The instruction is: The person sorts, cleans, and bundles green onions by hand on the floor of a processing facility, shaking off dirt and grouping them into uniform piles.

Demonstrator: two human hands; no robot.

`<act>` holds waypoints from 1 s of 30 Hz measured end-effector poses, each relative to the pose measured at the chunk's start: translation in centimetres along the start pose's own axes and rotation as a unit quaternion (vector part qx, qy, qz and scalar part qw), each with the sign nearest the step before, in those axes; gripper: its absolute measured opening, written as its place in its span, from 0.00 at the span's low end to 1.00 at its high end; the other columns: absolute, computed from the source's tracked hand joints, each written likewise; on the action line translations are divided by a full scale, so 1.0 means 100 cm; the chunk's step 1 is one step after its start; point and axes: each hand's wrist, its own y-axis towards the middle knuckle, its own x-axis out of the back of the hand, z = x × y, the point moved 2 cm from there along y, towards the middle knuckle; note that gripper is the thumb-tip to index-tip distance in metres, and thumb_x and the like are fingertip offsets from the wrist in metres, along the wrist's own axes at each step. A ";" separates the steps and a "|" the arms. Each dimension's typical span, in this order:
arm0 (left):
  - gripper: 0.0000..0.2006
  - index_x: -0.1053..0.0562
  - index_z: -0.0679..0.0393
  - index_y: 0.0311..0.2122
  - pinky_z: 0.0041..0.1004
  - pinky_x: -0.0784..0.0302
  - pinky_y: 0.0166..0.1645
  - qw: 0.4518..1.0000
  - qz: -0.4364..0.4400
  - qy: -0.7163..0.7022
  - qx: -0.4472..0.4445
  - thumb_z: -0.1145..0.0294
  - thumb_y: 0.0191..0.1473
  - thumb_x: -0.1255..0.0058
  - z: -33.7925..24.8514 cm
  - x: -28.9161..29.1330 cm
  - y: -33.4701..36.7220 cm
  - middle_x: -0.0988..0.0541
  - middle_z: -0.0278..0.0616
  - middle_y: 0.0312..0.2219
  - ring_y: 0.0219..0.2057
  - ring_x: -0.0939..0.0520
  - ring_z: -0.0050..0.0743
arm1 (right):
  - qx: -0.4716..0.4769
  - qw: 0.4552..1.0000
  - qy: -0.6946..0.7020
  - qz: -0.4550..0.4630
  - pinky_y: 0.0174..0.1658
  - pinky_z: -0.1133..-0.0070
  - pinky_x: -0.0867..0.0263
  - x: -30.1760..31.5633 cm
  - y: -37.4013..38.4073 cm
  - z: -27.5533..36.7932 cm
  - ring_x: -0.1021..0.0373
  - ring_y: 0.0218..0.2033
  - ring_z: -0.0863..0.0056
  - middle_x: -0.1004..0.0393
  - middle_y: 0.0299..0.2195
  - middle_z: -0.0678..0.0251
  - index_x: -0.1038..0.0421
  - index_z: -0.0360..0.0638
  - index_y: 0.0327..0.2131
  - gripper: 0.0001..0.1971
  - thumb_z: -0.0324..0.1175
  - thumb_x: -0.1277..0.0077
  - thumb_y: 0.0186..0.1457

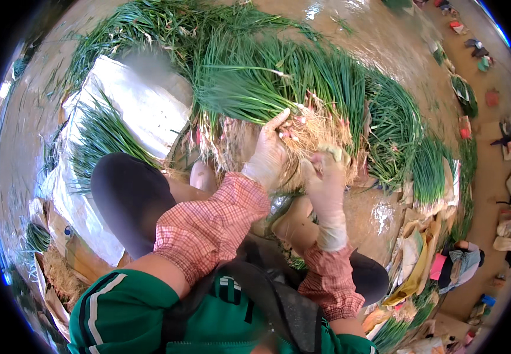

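Note:
My left hand (pixel 269 154), in a thin pale glove, is closed round a bunch of spring onions (pixel 237 100). Their green tops fan out to the left, and the pinkish bulbs with straw-coloured roots point right, past my thumb. Just below those roots, my right hand (pixel 325 176), gloved too, has its fingers curled together. Whatever lies between these fingers is hidden. Beyond both hands lies a thick heap of spring onions (pixel 332 74), roots toward me and leaves pointing away.
A white sack (pixel 143 94) lies at left, with a smaller bunch of spring onions (pixel 105 135) beside it. More leaves (pixel 394 124) are piled at right. Further right are bundles (pixel 429 171), folded sacks (pixel 411 265) and a person (pixel 465 265) on the wet floor.

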 end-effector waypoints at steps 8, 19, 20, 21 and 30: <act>0.13 0.29 0.58 0.42 0.26 0.21 0.38 0.996 -0.077 0.029 0.038 0.72 0.50 0.46 0.009 0.039 -0.017 0.23 0.42 0.34 0.34 0.20 0.31 | -0.278 0.741 0.594 -0.144 0.24 0.88 0.41 0.173 -0.066 -0.037 0.42 0.18 0.85 0.37 0.24 0.76 0.33 0.37 0.38 0.08 0.27 0.61 0.58; 0.24 0.35 0.68 0.52 0.24 0.20 0.37 0.997 0.004 0.065 0.044 0.63 0.54 0.53 0.000 0.089 -0.035 0.24 0.49 0.42 0.42 0.21 0.29 | -0.105 0.985 0.119 -0.062 0.37 0.82 0.38 0.080 0.082 0.009 0.37 0.31 0.79 0.33 0.28 0.70 0.31 0.40 0.37 0.09 0.28 0.62 0.59; 0.25 0.37 0.68 0.53 0.27 0.22 0.42 0.995 -0.045 0.022 0.085 0.63 0.54 0.53 -0.006 0.046 -0.051 0.25 0.50 0.43 0.44 0.22 0.32 | -0.019 0.995 -0.086 0.047 0.43 0.77 0.38 0.042 0.081 -0.008 0.34 0.36 0.71 0.30 0.31 0.66 0.31 0.40 0.38 0.09 0.29 0.62 0.59; 0.26 0.38 0.67 0.54 0.28 0.24 0.44 0.996 -0.022 0.032 0.085 0.64 0.54 0.53 -0.007 0.069 -0.050 0.26 0.50 0.45 0.43 0.23 0.32 | 0.098 0.963 -0.222 0.117 0.48 0.72 0.37 0.000 0.082 -0.015 0.32 0.42 0.63 0.27 0.35 0.62 0.31 0.40 0.38 0.10 0.30 0.62 0.59; 0.28 0.37 0.66 0.54 0.24 0.18 0.28 0.985 0.125 -0.081 0.085 0.66 0.49 0.46 -0.016 0.147 -0.028 0.25 0.49 0.38 0.33 0.20 0.33 | 0.102 0.955 -0.270 0.074 0.45 0.69 0.35 -0.138 0.236 -0.037 0.30 0.41 0.65 0.26 0.38 0.60 0.27 0.45 0.43 0.12 0.33 0.54 0.56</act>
